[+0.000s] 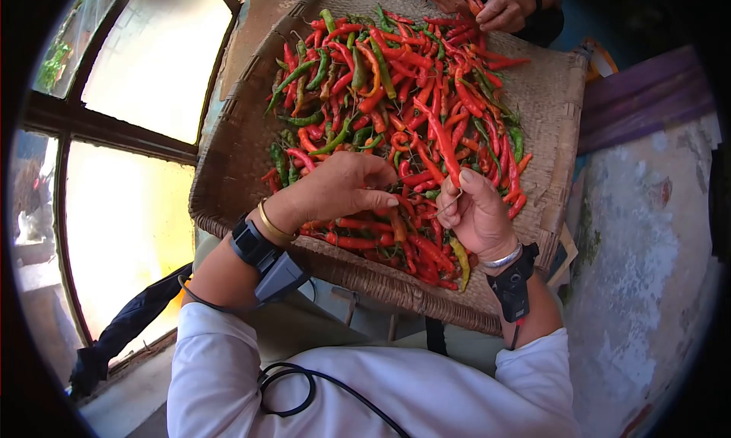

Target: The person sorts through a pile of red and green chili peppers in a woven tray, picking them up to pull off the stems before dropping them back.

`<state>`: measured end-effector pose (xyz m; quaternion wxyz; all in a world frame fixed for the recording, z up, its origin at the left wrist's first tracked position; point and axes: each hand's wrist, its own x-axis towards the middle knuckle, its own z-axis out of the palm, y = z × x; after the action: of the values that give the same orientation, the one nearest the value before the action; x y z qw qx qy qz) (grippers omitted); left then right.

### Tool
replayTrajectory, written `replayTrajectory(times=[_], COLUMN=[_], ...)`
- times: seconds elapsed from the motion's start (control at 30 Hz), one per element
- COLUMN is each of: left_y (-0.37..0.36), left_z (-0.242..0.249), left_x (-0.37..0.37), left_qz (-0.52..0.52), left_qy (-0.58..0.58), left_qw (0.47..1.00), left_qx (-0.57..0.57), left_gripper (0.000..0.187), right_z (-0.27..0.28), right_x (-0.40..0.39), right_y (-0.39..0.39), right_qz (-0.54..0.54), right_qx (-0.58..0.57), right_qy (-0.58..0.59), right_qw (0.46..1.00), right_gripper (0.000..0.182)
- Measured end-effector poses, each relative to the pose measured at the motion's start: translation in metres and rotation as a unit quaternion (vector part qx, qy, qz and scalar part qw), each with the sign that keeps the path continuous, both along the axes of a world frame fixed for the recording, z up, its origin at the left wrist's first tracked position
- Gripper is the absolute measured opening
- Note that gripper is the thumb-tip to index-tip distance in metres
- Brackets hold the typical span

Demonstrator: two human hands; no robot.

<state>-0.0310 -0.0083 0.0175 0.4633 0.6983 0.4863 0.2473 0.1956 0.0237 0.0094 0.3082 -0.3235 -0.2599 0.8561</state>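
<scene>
A woven basket tray (pixel 552 133) holds a heap of chili peppers (pixel 365 95), mostly red with some green ones mixed in. My right hand (pixel 483 217) pinches a long red chili pepper (pixel 444 145) near its stem end, the pod pointing away from me over the heap. Just above the near part of the pile is my left hand (pixel 335 188), thumb and fingers apart, with nothing seen between them; some fingertips are hidden. A yellow-green pepper (pixel 461 261) lies below my right hand.
Across the tray, another person's hands (pixel 502 12) hold a reddish pepper. Framed window panes (pixel 129 217) stand on the left, a worn grey wall (pixel 647 248) on the right. A black cable (pixel 293 411) loops over my white shirt.
</scene>
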Motion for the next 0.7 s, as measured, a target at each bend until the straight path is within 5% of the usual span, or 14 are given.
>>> replayTrajectory(times=[0.13, 0.23, 0.37, 0.43, 0.57, 0.7], left_y=[-0.008, -0.009, -0.006, -0.004, -0.001, -0.001], left_z=[-0.020, -0.015, -0.013, -0.015, -0.004, 0.000], left_x=[0.009, 0.009, 0.003, 0.000, 0.000, 0.005], left_qz=[-0.084, -0.032, -0.058, -0.075, -0.053, 0.032], left_qy=[0.185, 0.257, 0.307, 0.266, 0.203, -0.043], left_qw=[0.961, 0.959, 0.947, 0.958, 0.976, 0.996], left_qx=[0.187, 0.112, 0.069, 0.072, 0.050, -0.075], left_gripper=[0.032, 0.031, 0.031, 0.030, 0.026, 0.022], right_z=[0.002, 0.002, 0.004, -0.003, -0.005, -0.003], right_x=[0.006, 0.017, 0.033, 0.035, 0.014, -0.008], right_y=[0.006, 0.019, 0.045, 0.045, 0.023, 0.001], right_qz=[-0.021, -0.015, -0.134, -0.148, -0.003, 0.132], right_qx=[0.003, 0.016, 0.076, 0.039, 0.085, 0.140], right_qy=[0.024, 0.020, 0.019, -0.025, -0.086, -0.163], right_qw=[0.999, 1.000, 0.988, 0.988, 0.993, 0.968], right_gripper=[0.026, 0.026, 0.036, 0.035, 0.035, 0.038])
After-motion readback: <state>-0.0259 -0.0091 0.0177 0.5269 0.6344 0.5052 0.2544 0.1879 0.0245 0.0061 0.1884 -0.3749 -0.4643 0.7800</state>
